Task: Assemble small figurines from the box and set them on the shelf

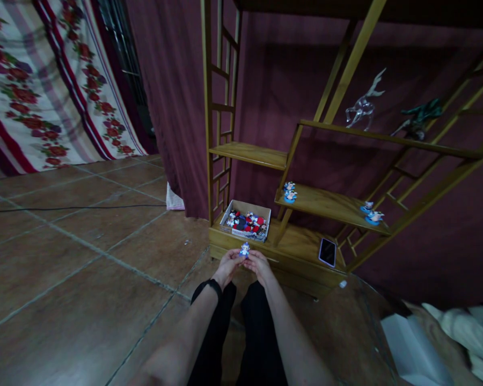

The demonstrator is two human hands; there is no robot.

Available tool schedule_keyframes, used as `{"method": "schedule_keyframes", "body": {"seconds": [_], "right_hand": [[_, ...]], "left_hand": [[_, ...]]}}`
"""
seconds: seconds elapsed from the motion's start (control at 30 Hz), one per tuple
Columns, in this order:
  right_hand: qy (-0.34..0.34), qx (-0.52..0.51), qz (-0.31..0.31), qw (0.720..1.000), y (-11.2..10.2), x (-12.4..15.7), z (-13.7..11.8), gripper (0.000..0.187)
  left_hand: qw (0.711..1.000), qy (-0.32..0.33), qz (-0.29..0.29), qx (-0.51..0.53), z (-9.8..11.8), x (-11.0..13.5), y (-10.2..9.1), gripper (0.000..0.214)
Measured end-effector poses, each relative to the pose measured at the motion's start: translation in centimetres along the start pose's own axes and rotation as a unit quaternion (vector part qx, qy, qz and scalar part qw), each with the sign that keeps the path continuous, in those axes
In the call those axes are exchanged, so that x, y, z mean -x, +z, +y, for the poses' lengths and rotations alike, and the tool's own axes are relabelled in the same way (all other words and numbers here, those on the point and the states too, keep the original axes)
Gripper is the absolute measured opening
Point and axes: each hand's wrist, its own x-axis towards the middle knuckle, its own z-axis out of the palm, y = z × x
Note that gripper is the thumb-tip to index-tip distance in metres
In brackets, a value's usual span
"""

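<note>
My left hand (pixel 228 265) and my right hand (pixel 259 265) meet in front of me, fingers pinched together on a small blue and white figurine (pixel 245 249). The figurine is held just in front of the lowest board of a wooden shelf unit (pixel 306 244). A white cardboard box (pixel 245 220) full of several small red, blue and white figurines sits on that board, just beyond my hands. A black band circles my left wrist.
Two figurines (pixel 290 192) stand on the middle shelf's left end, two more (pixel 372 212) on its right end. A dark phone (pixel 327 251) lies on the lowest board. A glass deer (pixel 364 104) and a green ornament (pixel 421 117) stand higher. Crumpled white packaging (pixel 438 343) lies at right.
</note>
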Motion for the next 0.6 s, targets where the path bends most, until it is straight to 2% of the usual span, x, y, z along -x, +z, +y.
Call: {"method": "schedule_keyframes", "body": {"seconds": [0.3, 0.6], "right_hand": [[0.0, 0.005, 0.002, 1.0, 0.03, -0.1, -0.02, 0.032], [-0.014, 0.008, 0.03, 0.999, 0.11, -0.29, 0.04, 0.03]], "left_hand": [[1.0, 0.015, -0.001, -0.003, -0.12, 0.05, 0.01, 0.04], [1.0, -0.015, 0.009, 0.011, -0.04, -0.08, 0.09, 0.041]]}}
